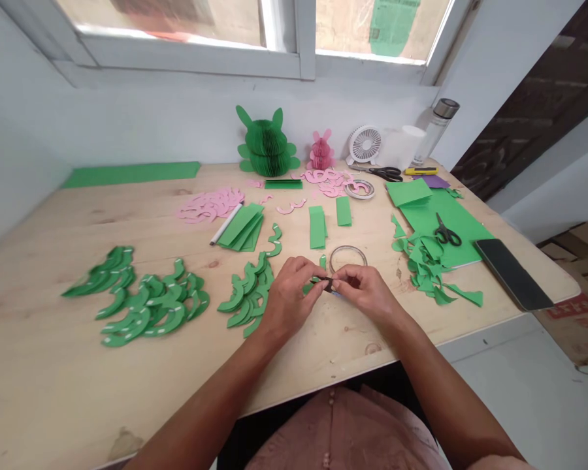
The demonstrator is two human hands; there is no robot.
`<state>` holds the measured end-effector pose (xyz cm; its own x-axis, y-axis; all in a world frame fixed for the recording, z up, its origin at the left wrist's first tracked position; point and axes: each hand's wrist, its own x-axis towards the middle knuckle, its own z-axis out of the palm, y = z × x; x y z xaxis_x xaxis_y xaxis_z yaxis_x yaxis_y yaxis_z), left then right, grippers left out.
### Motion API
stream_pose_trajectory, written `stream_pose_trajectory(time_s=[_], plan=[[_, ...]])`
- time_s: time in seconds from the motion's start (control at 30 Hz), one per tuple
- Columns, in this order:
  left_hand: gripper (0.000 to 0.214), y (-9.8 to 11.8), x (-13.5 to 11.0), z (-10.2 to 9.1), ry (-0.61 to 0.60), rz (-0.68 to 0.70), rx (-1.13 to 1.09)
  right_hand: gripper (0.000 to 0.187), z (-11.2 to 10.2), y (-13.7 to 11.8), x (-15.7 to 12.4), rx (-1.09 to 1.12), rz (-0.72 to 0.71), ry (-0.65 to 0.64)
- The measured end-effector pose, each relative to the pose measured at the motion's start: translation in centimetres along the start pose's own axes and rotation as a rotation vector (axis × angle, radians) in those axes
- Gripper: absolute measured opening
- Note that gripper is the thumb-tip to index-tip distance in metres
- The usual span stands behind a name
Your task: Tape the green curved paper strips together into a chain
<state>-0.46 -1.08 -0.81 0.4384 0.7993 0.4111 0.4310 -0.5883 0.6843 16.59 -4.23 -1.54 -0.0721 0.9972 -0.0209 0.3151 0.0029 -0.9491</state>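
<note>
My left hand [291, 294] and my right hand [365, 287] meet over the front middle of the table, fingers pinched together. Between their fingertips is a small dark piece [328, 284], too small to name. A bit of green paper [308, 287] shows among the fingers of my left hand, mostly hidden. Just behind the hands lies a roll of tape [348, 248], flat on the wood. Curved green paper strips [247, 294] with white marks are heaped beside my left hand. Further left are more such green strips [157, 303].
Green offcuts [426, 261], scissors [445, 232] and a phone [513, 274] lie to the right. Folded green papers [240, 226] and pink paper curves [210, 205] are behind. A green honeycomb paper figure [267, 147], pink figure [321, 151], fan [364, 145] and bottle [435, 132] stand by the wall.
</note>
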Motion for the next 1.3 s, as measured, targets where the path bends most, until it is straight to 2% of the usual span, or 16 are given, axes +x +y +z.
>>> stream_pose_trajectory(time_s=[0.27,0.53,0.7,0.77,0.9,0.97,1.13,1.3], plan=[[0.007,-0.1,0.1,-0.3,-0.106,-0.186,-0.185,0.012,-0.1,-0.3,-0.3,-0.118,-0.04,-0.048],[0.01,0.1,0.0,-0.1,-0.076,-0.2,-0.138,0.013,-0.3,-0.4,-0.3,-0.141,-0.039,-0.062],[0.012,0.1,-0.2,0.3,-0.037,-0.127,-0.078,0.013,-0.2,-0.5,-0.3,-0.122,-0.052,-0.075],[0.012,0.1,-0.1,0.2,-0.003,-0.114,-0.057,0.012,-0.1,-0.4,-0.4,-0.121,-0.054,-0.118],[0.011,0.0,0.2,-0.5,0.12,-0.184,-0.08,0.011,0.1,-0.3,-0.4,-0.097,-0.038,-0.162],[0.012,-0.1,0.4,-0.7,0.144,-0.265,-0.169,0.012,0.0,-0.3,-0.4,-0.06,-0.006,-0.112],[0.016,0.0,0.7,-0.8,0.151,-0.436,-0.584,0.016,-0.4,-1.0,-0.2,0.028,0.066,-0.027],[0.021,0.3,0.7,-0.8,0.052,-0.522,-0.896,0.02,-0.5,-1.2,-0.2,0.069,0.087,0.06]])
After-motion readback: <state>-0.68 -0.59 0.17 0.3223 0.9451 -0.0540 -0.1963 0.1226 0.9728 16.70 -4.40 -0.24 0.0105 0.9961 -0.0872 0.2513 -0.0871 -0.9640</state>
